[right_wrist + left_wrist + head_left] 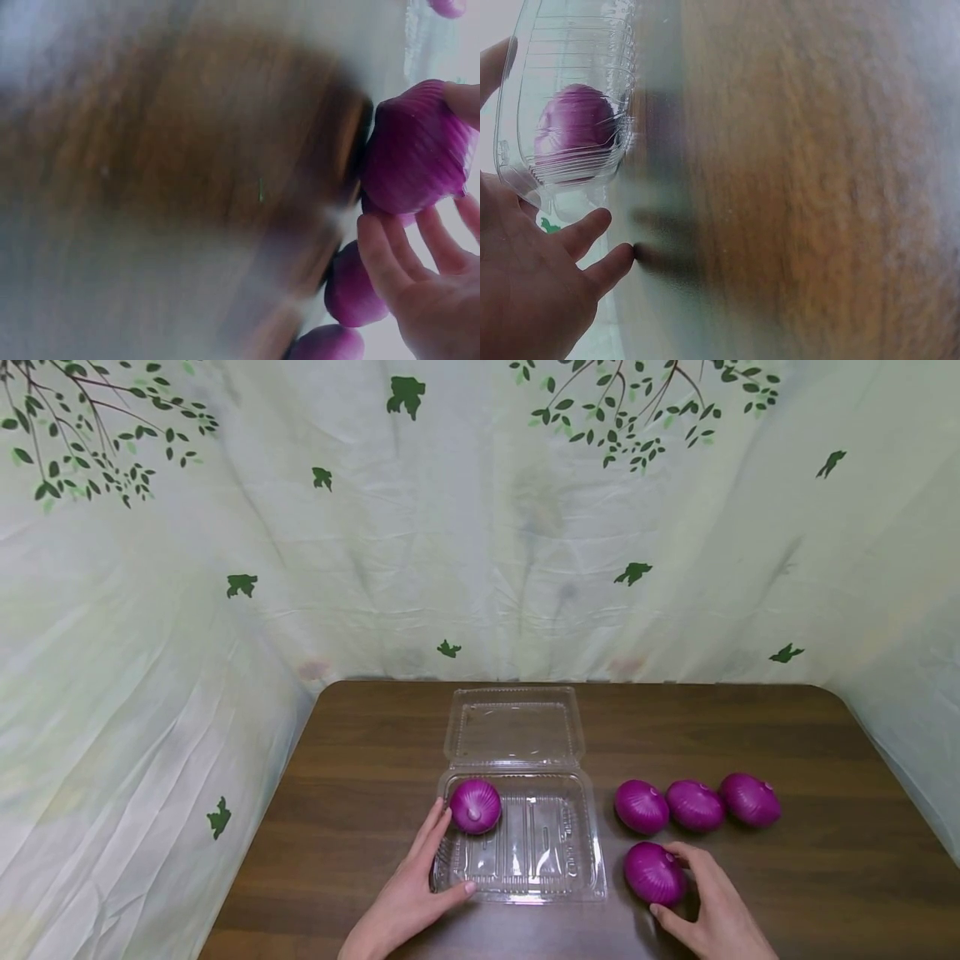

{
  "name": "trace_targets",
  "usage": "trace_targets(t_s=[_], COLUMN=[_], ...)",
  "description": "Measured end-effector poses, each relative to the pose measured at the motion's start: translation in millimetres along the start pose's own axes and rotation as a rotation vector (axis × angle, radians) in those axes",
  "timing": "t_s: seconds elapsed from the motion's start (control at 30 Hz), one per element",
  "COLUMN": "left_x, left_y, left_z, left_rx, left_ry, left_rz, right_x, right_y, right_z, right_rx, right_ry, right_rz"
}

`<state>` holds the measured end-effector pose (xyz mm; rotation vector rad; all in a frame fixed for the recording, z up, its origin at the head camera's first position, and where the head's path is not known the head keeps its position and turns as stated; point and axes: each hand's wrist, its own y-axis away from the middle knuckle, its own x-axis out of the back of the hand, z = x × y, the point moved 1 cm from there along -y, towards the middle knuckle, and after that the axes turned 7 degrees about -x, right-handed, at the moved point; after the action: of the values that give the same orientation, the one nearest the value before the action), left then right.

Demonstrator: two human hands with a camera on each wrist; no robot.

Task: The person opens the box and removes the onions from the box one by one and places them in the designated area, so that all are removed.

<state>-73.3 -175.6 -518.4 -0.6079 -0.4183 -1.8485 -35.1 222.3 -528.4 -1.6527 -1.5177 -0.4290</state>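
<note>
A clear plastic clamshell container [525, 893] lies on the table with its lid [514, 727] folded back. Inside its base, at the left, sits a red onion [476, 806]. My left hand [408, 885] rests against the container's near left corner, thumb at the front edge and straight fingers along the left side. To the right of the container, my right hand [712, 893] grips another red onion [655, 873] between thumb and fingertips. In the right wrist view this onion [416, 150] appears at or just above the tabletop; its underside contact cannot be made out.
Behind the right hand, three more red onions form a row: a left one [642, 807], a middle one [696, 805] and a right one [750, 800]. The dark wooden table [360, 752] meets a leaf-patterned cloth [487, 568] at its back edge.
</note>
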Motion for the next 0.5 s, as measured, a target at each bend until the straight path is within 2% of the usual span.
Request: trace_targets(t_s=[0.5], left_x=[2.1], left_y=[1.3], left_z=[-1.9], left_rx=[-0.021], left_ry=[-0.024], left_rz=[-0.017], right_x=[1.4], right_y=[-1.0], right_z=[7.3], right_rx=[0.018], right_ry=[-0.036], right_rz=[-0.021])
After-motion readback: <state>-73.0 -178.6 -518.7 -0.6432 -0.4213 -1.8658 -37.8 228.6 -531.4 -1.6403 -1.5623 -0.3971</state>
